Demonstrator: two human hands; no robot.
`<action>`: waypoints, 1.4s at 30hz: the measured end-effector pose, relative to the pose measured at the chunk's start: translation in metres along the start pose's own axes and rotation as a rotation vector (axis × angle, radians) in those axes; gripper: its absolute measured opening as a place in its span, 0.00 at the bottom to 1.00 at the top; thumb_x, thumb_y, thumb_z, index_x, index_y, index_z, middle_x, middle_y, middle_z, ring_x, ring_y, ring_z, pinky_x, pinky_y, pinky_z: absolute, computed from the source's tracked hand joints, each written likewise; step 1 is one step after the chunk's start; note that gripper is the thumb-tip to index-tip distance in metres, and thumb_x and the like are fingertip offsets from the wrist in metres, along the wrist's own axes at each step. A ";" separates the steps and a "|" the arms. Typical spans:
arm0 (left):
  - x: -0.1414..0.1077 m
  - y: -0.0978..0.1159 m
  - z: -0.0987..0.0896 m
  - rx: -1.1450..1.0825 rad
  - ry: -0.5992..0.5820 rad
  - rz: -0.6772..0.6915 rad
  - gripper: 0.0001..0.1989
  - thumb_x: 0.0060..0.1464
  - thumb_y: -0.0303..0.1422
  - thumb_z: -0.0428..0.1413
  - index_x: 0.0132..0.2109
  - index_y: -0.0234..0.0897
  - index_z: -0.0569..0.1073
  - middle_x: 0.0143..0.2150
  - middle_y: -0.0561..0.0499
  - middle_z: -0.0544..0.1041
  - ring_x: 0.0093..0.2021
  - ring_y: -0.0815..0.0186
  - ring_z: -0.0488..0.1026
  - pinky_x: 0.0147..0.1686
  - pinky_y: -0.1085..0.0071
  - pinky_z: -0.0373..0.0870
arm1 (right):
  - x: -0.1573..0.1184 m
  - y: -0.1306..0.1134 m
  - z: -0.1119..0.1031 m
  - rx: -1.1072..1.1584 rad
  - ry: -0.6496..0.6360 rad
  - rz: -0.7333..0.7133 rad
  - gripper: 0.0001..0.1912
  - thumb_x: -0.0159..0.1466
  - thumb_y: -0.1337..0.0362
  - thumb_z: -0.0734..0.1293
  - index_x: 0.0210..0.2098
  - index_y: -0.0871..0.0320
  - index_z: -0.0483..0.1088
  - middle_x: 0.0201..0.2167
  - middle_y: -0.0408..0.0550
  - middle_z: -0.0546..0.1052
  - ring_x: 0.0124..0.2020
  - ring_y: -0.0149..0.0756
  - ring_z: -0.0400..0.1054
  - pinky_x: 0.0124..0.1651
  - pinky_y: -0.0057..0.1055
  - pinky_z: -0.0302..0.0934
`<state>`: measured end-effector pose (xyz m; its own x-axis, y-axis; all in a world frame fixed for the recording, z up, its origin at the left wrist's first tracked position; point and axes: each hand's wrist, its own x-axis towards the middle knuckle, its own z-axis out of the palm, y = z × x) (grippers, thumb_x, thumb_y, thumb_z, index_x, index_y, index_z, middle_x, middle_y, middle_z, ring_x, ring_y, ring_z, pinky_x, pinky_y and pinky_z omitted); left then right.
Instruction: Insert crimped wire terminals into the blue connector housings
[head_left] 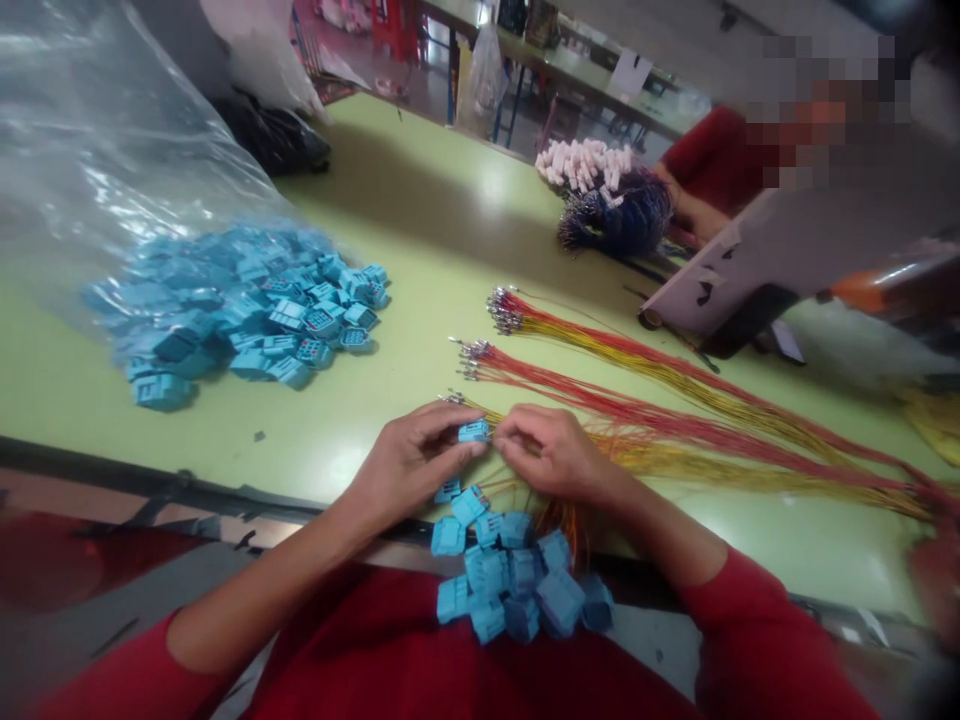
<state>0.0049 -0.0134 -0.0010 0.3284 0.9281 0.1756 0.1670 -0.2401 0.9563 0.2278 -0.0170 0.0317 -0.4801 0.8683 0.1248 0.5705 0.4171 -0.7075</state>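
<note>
Blue connector (474,431) pinched at the green counter (420,200)

Both hands are together at 6 o'clock, near the counter's front edge. The left hand (409,465) holds the small Blue connector with its fingertips, and the right hand (551,455) closes in from the other side, its fingertips (517,425) just beside the connector, at the ends of a spread of thin wires. What those right fingertips grip is too small to tell.

Long red-and-yellow wires (675,420) fan out from the hands toward 3 o'clock, and further bunches reach toward 2 o'clock, with small metal terminals (506,312) at their tips. Below the hands, at 6 o'clock, a cluster of blue connectors (517,580) lies against the person's red shirt (375,640), with orange wires (559,525) rising from it.

At 10 o'clock, a loose heap of blue connectors (240,300) spills from a clear plastic bag (97,110) onto the counter. At 1 o'clock, a co-worker's hand (694,215), with a red sleeve (712,160) behind it, sits beside a dark blue wire bundle (615,215) tipped with white connectors (581,165). A pale grey panel (765,260) juts in from the right edge, above the wires.
</note>
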 end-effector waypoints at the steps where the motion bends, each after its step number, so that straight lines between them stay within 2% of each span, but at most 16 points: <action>1: 0.000 0.003 -0.001 0.019 -0.004 -0.006 0.13 0.56 0.37 0.65 0.47 0.38 0.81 0.43 0.46 0.82 0.38 0.63 0.78 0.37 0.68 0.76 | 0.004 0.006 -0.004 0.042 -0.015 0.046 0.09 0.68 0.62 0.65 0.33 0.57 0.72 0.27 0.42 0.72 0.26 0.30 0.61 0.31 0.29 0.54; 4: -0.005 0.019 0.000 0.055 -0.095 0.058 0.10 0.57 0.36 0.65 0.45 0.38 0.80 0.39 0.48 0.80 0.34 0.65 0.75 0.36 0.69 0.74 | 0.020 0.029 -0.016 0.054 0.032 0.119 0.09 0.68 0.58 0.67 0.36 0.57 0.73 0.31 0.43 0.73 0.31 0.32 0.64 0.35 0.29 0.57; 8: -0.019 0.043 0.019 -0.008 -0.422 0.190 0.11 0.59 0.37 0.64 0.48 0.41 0.79 0.40 0.47 0.79 0.40 0.60 0.77 0.40 0.66 0.75 | 0.045 0.052 -0.021 -0.238 0.063 0.061 0.01 0.65 0.67 0.70 0.36 0.57 0.74 0.36 0.46 0.74 0.39 0.37 0.66 0.43 0.32 0.56; 14: -0.032 0.057 0.044 -0.208 -0.660 0.379 0.23 0.60 0.40 0.64 0.61 0.49 0.73 0.46 0.42 0.81 0.44 0.55 0.80 0.44 0.64 0.78 | 0.056 0.052 -0.014 -0.355 0.006 0.034 0.08 0.68 0.69 0.65 0.33 0.57 0.74 0.34 0.47 0.76 0.37 0.38 0.66 0.42 0.33 0.54; 16: -0.028 0.053 0.035 -0.157 -0.608 0.402 0.23 0.62 0.40 0.62 0.63 0.51 0.71 0.49 0.43 0.81 0.47 0.54 0.80 0.48 0.62 0.78 | 0.053 0.052 -0.014 -0.348 0.019 0.024 0.08 0.69 0.67 0.65 0.33 0.57 0.73 0.33 0.47 0.76 0.36 0.37 0.66 0.41 0.33 0.54; 17: -0.024 0.049 0.024 -0.058 -0.501 0.412 0.23 0.63 0.39 0.61 0.64 0.51 0.70 0.52 0.42 0.80 0.51 0.53 0.78 0.52 0.60 0.77 | 0.052 0.053 -0.013 -0.333 0.036 0.029 0.08 0.70 0.65 0.65 0.34 0.57 0.73 0.33 0.46 0.76 0.35 0.37 0.66 0.41 0.32 0.54; 18: -0.019 0.042 0.011 0.078 -0.346 0.412 0.22 0.64 0.38 0.60 0.64 0.50 0.69 0.56 0.42 0.78 0.56 0.52 0.76 0.56 0.56 0.75 | 0.050 0.054 -0.013 -0.313 0.057 0.039 0.09 0.70 0.64 0.64 0.34 0.57 0.73 0.32 0.46 0.77 0.35 0.37 0.66 0.41 0.32 0.54; 20: -0.010 0.024 -0.027 0.451 0.089 0.402 0.24 0.64 0.37 0.60 0.65 0.47 0.67 0.66 0.40 0.69 0.67 0.45 0.66 0.66 0.45 0.64 | 0.047 0.058 -0.010 -0.270 0.093 0.063 0.10 0.71 0.62 0.63 0.35 0.57 0.72 0.32 0.46 0.77 0.34 0.37 0.67 0.40 0.32 0.55; 22: -0.003 0.002 -0.073 0.739 0.420 0.250 0.32 0.62 0.40 0.62 0.69 0.43 0.62 0.74 0.40 0.57 0.73 0.36 0.52 0.71 0.36 0.46 | 0.044 0.062 -0.008 -0.230 0.109 0.068 0.10 0.71 0.61 0.63 0.36 0.56 0.72 0.33 0.46 0.77 0.35 0.37 0.68 0.40 0.32 0.56; 23: -0.002 -0.010 -0.096 0.830 0.521 0.153 0.38 0.61 0.42 0.62 0.72 0.38 0.58 0.76 0.37 0.50 0.74 0.32 0.46 0.71 0.34 0.41 | 0.044 0.063 -0.006 -0.213 0.113 0.065 0.09 0.71 0.61 0.63 0.36 0.56 0.72 0.33 0.46 0.77 0.35 0.37 0.68 0.40 0.32 0.56; 25: -0.002 -0.032 -0.133 0.885 0.606 -0.052 0.46 0.61 0.46 0.62 0.75 0.33 0.49 0.78 0.33 0.41 0.74 0.24 0.40 0.69 0.28 0.38 | 0.043 0.065 -0.004 -0.188 0.123 0.065 0.09 0.70 0.61 0.64 0.35 0.56 0.71 0.33 0.46 0.77 0.35 0.37 0.68 0.40 0.32 0.57; 27: -0.004 -0.048 -0.152 0.832 0.540 -0.126 0.48 0.60 0.48 0.62 0.76 0.39 0.46 0.79 0.37 0.38 0.72 0.18 0.38 0.67 0.25 0.39 | 0.043 0.065 -0.002 -0.168 0.138 0.077 0.08 0.69 0.61 0.64 0.35 0.56 0.71 0.33 0.45 0.77 0.34 0.37 0.68 0.40 0.32 0.57; 29: -0.004 -0.055 -0.153 0.821 0.453 -0.131 0.48 0.60 0.49 0.63 0.76 0.44 0.46 0.80 0.39 0.34 0.72 0.17 0.36 0.66 0.25 0.39 | 0.043 0.064 -0.002 -0.134 0.149 0.090 0.07 0.69 0.62 0.64 0.36 0.56 0.71 0.32 0.45 0.76 0.34 0.36 0.67 0.40 0.32 0.57; 34: 0.010 -0.048 -0.120 0.871 0.256 -0.108 0.39 0.67 0.47 0.55 0.76 0.38 0.51 0.79 0.37 0.27 0.74 0.22 0.32 0.67 0.27 0.36 | 0.040 0.057 0.000 0.086 0.128 0.143 0.07 0.68 0.60 0.63 0.41 0.56 0.69 0.29 0.42 0.72 0.30 0.33 0.64 0.36 0.30 0.58; 38: 0.022 -0.048 -0.101 0.913 0.199 -0.078 0.36 0.66 0.45 0.54 0.75 0.40 0.54 0.80 0.37 0.35 0.76 0.28 0.33 0.68 0.29 0.37 | 0.036 0.045 0.000 0.243 0.041 0.229 0.13 0.64 0.56 0.67 0.43 0.58 0.70 0.26 0.38 0.67 0.25 0.29 0.58 0.30 0.27 0.54; 42: 0.026 -0.048 -0.088 0.937 0.160 -0.010 0.35 0.66 0.41 0.54 0.75 0.43 0.54 0.79 0.38 0.41 0.77 0.34 0.38 0.70 0.33 0.39 | 0.031 0.033 -0.001 0.298 -0.090 0.267 0.13 0.64 0.54 0.67 0.37 0.59 0.70 0.23 0.36 0.63 0.24 0.27 0.54 0.27 0.25 0.50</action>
<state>-0.0764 0.0470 -0.0222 0.2031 0.9425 0.2654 0.8697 -0.2982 0.3934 0.2325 0.0240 0.0127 -0.4053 0.9031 -0.1420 0.4708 0.0731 -0.8792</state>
